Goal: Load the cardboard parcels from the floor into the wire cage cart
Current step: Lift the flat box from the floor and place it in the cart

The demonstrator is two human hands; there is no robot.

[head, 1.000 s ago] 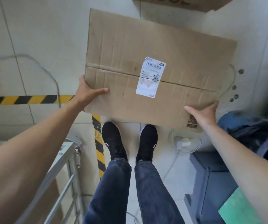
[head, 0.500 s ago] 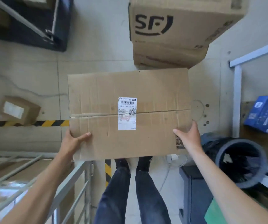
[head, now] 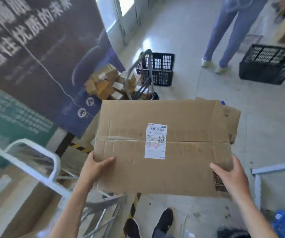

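A dark banner with large pale lettering fills the upper left of the frame, blurred and leaning. Below it, in the centre, the cardboard parcel is up off the pale floor, held flat between two bare arms that reach in from the bottom edge. It hangs just to the right of the wire cage cart, whose white tube rail and thin bars show in the lower left; the parcel is not inside it.

In the upper right a second person in blue trousers stands on the floor, beside a black slatted crate. Another black crate sits at upper centre, next to a heap of small brown boxes on a trolley.

The left hand grips the parcel's near left corner, thumb lying on the top face and fingers hidden underneath. The right hand holds the near right corner the same way, thumb on top. A white shipping label straddles the taped seam. Black shoes show at the bottom.
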